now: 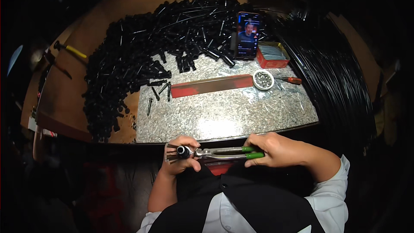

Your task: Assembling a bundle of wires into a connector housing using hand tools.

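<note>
My left hand (189, 141) is closed around a black cylindrical piece (184, 151), its round end facing up. Several thin rods (171, 157) stick out beside it on the left, by the fingers. My right hand (276, 149) grips a pair of pliers (226, 150) by the green-sleeved handles. The pliers lie level, handles slightly apart, and their metal jaws meet the side of the black piece. Whether the jaws bite on something there is too small to tell. Both hands are just off the near edge of the stone slab (172, 123).
A big heap of black tubular parts (116, 60) covers the left and back. On the slab lie a red bar (211, 86), a white cup (263, 80) of small metal bits, a screwdriver (293, 80), a red box (274, 63) and an upright phone (247, 36). Long black rods (336, 69) fill the right.
</note>
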Demonstrator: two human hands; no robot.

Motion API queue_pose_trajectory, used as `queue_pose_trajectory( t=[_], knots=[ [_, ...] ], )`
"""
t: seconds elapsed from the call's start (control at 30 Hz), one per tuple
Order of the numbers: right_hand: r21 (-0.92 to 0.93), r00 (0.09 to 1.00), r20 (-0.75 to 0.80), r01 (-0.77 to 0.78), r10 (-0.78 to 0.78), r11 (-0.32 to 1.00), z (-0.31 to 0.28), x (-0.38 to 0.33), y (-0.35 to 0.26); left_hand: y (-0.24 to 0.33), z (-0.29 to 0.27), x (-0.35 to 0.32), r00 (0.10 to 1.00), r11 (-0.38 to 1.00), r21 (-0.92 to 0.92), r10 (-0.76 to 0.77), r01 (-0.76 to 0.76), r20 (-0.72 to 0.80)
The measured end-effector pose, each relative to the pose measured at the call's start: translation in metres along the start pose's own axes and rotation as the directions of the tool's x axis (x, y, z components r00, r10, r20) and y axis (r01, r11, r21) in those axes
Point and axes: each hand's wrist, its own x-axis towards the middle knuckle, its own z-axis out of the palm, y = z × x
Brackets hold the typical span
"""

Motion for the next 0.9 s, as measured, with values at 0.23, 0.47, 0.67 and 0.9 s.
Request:
queue_pose_trajectory(
  t=[0.23, 0.47, 0.67, 0.9],
  knots=[
    [0.553, 0.754, 0.657, -0.492, 0.012, 0.673, 0.001, 0.004, 0.025, 0.01, 0.003, 0.015, 0.971, 0.972, 0.157, 0.145, -0.175, 0.189],
    [0.425, 0.906, 0.421, -0.236, 0.04, 0.874, 0.007, -0.001, 0.01, 0.008, 0.002, 0.015, 0.991, 0.995, 0.097, 0.022, -0.034, 0.129],
    [-0.557, 0.784, -0.387, 0.221, -0.485, 0.801, 0.019, -0.003, 0.012, 0.006, 0.003, 0.014, 0.998, 0.998, -0.013, -0.062, 0.062, -0.014],
    [0.68, 0.872, 0.487, -0.412, 0.048, 0.606, 0.011, -0.009, 0.013, 0.001, -0.008, 0.021, 0.971, 0.997, -0.04, 0.075, -0.068, 0.225]
  ],
)
